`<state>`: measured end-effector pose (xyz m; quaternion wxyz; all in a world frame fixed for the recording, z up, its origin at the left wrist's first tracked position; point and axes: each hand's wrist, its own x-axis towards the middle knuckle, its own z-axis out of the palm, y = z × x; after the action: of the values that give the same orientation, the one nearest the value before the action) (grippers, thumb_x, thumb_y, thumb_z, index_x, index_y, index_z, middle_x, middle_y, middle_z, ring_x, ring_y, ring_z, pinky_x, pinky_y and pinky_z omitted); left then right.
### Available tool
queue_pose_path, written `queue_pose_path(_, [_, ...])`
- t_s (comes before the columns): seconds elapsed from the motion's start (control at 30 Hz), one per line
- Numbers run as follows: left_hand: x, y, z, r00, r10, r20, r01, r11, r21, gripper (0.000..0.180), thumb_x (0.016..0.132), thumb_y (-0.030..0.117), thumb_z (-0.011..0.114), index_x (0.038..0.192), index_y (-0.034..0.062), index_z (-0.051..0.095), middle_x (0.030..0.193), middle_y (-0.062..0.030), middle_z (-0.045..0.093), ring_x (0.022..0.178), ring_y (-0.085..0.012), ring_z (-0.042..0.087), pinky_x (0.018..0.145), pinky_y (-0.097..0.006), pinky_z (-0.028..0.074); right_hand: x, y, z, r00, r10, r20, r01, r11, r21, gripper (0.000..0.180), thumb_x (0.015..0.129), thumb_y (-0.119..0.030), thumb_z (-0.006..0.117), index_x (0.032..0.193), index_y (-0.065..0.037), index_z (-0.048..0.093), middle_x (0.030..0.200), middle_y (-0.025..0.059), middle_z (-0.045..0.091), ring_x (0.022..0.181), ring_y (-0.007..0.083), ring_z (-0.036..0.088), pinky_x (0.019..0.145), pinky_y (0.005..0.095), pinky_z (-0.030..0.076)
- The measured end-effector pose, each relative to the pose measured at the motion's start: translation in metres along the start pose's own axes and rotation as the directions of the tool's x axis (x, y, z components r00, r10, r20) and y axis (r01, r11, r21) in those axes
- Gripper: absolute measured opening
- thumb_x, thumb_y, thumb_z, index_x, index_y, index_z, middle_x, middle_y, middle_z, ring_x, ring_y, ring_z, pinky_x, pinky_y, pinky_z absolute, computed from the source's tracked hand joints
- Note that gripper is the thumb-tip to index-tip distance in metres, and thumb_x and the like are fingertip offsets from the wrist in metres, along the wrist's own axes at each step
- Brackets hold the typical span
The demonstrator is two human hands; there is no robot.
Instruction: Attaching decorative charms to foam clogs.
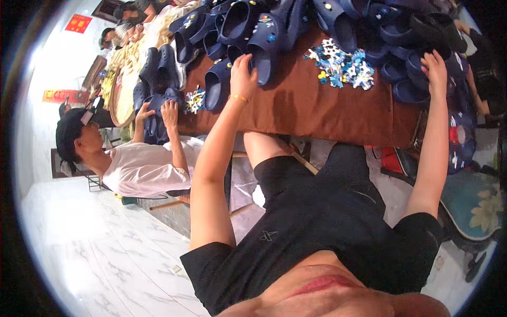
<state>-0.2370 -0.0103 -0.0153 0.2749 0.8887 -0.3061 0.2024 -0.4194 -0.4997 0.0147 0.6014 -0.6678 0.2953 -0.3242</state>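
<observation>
Left hand [243, 74] fingers spread, resting on navy clog [264, 50] atop brown table [317, 111]. Right hand [436, 71] curled onto another navy clog [417, 74] at table's right end. Both arms extended.

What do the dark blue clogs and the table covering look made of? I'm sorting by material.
The dark blue clogs look like moulded foam or rubber: matte, one piece, smooth rounded toes with vent holes. The left hand rests on one, the right hand on another. The brown covering looks like woven cloth: dull, and it hangs over the table edge.
</observation>
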Motion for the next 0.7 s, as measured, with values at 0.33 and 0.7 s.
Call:
queue_pose_path(0.33, [0.074, -0.053, 0.011, 1.0, 0.017, 0.0, -0.014, 0.835, 0.55, 0.042, 0.074, 0.008, 0.046, 0.116, 0.0108, 0.044, 0.126, -0.0097, 0.038, 0.118, -0.0309, 0.033, 0.091, -0.041, 0.034, -0.104, 0.068, -0.012, 0.942, -0.019, 0.335, 0.047, 0.996, -0.075, 0.016, 0.083, -0.01, 0.049, 0.095, -0.001, 0.055, 0.081, 0.0014, 0.055, 0.063, 0.006, 0.049, 0.056, 0.0188, 0.039])
queue_pose_path(0.7, [0.085, -0.064, 0.022, 0.988, 0.151, 0.017, -0.124, 0.741, 0.66, 0.006, 0.071, 0.012, 0.048, 0.076, 0.0118, 0.051, 0.077, -0.0046, 0.05, 0.083, -0.0222, 0.049, 0.072, -0.033, 0.04, -0.168, 0.136, -0.016, 0.887, 0.242, 0.393, -0.085, 0.923, -0.375, 0.018, 0.082, -0.011, 0.05, 0.094, 0.001, 0.056, 0.08, 0.0048, 0.056, 0.068, 0.0109, 0.053, 0.063, 0.024, 0.043])
